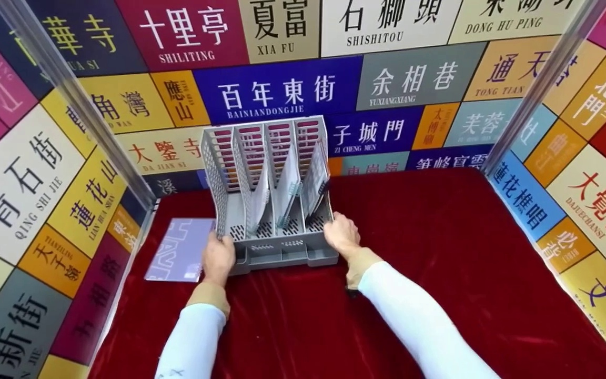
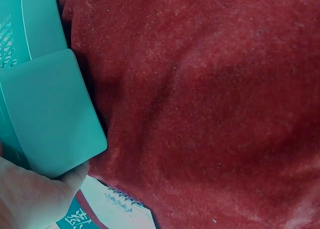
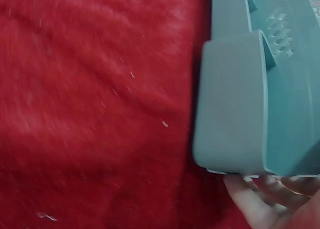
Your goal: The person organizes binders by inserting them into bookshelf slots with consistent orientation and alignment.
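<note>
A grey desktop file organizer (image 1: 282, 252) with tall perforated dividers stands on the red cloth, its back toward the wall. My left hand (image 1: 219, 258) grips its lower left side near the front corner. At the opposite front corner, my right hand (image 1: 342, 231) holds the lower right side. The right wrist view has the fingers (image 3: 250, 201) against the organizer's side by its front tray (image 3: 232, 104). Several thin notebooks lean in the slots, among them a spiral notebook (image 1: 288, 202). The left slot holds none.
A purple notebook (image 1: 179, 250) lies flat just left of the organizer, beside the left hand. Red velvet cloth (image 1: 429, 252) covers the table. Printed sign panels (image 1: 282, 87) surround it at the back and sides, with clear upright posts (image 1: 539, 79) at the corners.
</note>
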Motion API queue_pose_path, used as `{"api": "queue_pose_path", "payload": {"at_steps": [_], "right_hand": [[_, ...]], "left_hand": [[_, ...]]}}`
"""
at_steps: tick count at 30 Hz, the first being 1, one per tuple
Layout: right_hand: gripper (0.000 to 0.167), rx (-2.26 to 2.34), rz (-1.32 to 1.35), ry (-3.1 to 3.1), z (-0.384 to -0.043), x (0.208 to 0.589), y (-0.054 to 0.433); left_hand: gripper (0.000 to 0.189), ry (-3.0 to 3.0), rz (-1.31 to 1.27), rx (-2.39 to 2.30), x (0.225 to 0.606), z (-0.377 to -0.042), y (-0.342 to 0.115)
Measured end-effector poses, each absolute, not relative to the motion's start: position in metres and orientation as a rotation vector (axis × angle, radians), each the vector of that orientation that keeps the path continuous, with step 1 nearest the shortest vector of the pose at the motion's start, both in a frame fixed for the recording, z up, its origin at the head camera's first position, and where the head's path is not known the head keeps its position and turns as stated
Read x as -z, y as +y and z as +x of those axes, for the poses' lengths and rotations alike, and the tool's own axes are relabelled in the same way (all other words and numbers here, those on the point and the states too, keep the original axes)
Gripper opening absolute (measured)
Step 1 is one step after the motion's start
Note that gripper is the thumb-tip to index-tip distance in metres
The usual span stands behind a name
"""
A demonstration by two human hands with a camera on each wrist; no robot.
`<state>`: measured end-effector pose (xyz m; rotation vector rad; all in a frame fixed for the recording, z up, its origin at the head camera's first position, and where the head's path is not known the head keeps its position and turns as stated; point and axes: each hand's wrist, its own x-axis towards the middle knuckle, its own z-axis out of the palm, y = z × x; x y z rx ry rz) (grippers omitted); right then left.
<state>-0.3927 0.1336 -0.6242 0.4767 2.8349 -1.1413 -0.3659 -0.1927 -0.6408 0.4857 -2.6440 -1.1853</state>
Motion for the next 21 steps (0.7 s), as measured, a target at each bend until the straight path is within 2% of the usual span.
{"api": "queue_pose_path", "payload": {"at_steps": [7,11,14,18,21], "right_hand": [[0.053,1.150,0.544,2.811,-0.396,0.631,0.122],[0.049,1.152,0.547,2.778,-0.397,0.633,0.123],[0.048,1.150,0.549,2.760,-0.396,0.633,0.126],[0.049,1.153,0.576,2.769,-0.395,0.630,0.131],[0.052,1.161,0.562,2.774,-0.395,0.628,0.130]], "left_hand": [[0.057,-2.734,0.374,1.183,0.658,-0.380,-0.222],[0.074,-2.830,0.406,1.237,0.647,-0.374,-0.241],[0.074,-2.883,0.478,1.170,0.636,-0.367,-0.255],[0.071,-2.992,0.485,0.869,0.631,-0.366,-0.277],[0.077,-3.095,0.446,0.678,0.630,-0.365,-0.291]]}}
